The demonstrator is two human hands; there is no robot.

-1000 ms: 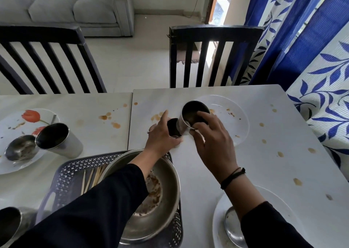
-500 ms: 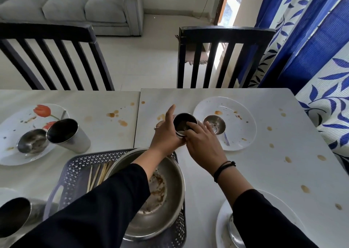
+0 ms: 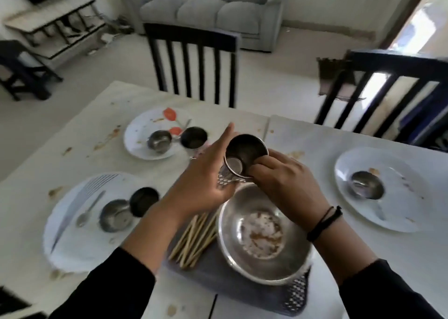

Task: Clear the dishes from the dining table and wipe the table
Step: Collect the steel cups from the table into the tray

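Observation:
Both hands hold a steel tumbler tilted toward me, with a smaller steel cup nested inside it. It hangs just above the far edge of the grey perforated tray. My left hand cups its left side with the index finger stretched out. From the right, my right hand grips it. A large dirty steel bowl sits in the tray below, beside a bundle of wooden sticks. The white table is stained.
A white plate with a small steel bowl lies at right. A flowered plate with a bowl and a tumbler lies far left. The near-left plate carries a spoon, a bowl and a tumbler. Two dark chairs stand behind.
Both hands lifted the nested tumblers off the table beside the right plate and brought them back over the tray. My view swung left, so the near-left plate shows in full.

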